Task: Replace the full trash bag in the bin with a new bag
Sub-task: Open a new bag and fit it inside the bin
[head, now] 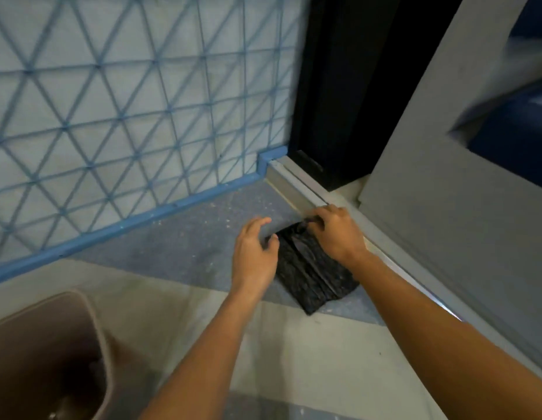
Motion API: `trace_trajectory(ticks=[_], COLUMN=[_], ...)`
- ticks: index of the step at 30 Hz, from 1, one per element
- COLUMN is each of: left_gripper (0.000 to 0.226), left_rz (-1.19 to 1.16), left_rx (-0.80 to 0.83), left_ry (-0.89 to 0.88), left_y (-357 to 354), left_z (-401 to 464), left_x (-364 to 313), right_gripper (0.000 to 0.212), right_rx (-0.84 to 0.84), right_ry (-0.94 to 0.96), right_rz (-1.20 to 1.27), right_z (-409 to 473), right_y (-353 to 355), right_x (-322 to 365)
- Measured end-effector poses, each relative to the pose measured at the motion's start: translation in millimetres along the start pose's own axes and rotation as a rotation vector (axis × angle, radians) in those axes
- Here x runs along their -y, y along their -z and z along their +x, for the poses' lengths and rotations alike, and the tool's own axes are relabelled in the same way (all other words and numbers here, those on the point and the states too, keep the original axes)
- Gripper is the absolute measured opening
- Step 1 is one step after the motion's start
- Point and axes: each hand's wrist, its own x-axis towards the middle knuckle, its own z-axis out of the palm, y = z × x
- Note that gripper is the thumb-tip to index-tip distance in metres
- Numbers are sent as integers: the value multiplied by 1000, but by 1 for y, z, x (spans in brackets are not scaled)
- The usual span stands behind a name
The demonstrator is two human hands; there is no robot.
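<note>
Speckled floor [179,237]: folded black trash bag [315,274] at 3 o'clock, right hand [336,234] pinching its edge, left hand [254,253] open; bin [91,334] at 8 o'clock.

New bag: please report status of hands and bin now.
Both hands, left and right, on folded black bag on floor. Bin at lower left, unlined. Nothing in way.

Wall, threshold and floor
A blue triangle-patterned wall [112,101] is met by speckled floor [179,237]; a metal door threshold [297,189] is seen alongside.
</note>
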Motion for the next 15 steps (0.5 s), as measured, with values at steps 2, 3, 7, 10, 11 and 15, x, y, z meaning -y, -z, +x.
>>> trace_trajectory(ticks=[2, 3, 7, 10, 11, 15], left_gripper=[34, 35, 37, 53, 65, 86], left_rz=[48, 65, 125, 217, 276, 496], left_rx=[43, 76, 204, 226, 230, 357], left_ry=[74, 111, 205, 216, 218, 277], left_y=[-45, -65, -125, -156, -165, -195], left_z=[5, 7, 4, -4, -7, -14], left_x=[29, 44, 102, 133, 142, 169], right_gripper=[36, 41, 57, 68, 74, 95], right_rx=[37, 58, 136, 214, 242, 339], right_ry=[-63, -101, -223, -275, -287, -292], right_rz=[26, 37, 54, 98, 110, 47], right_z=[6, 9, 15, 11, 9, 2], right_y=[-36, -53, -114, -149, -158, -191], right_x=[-42, -61, -116, -139, -144, -159])
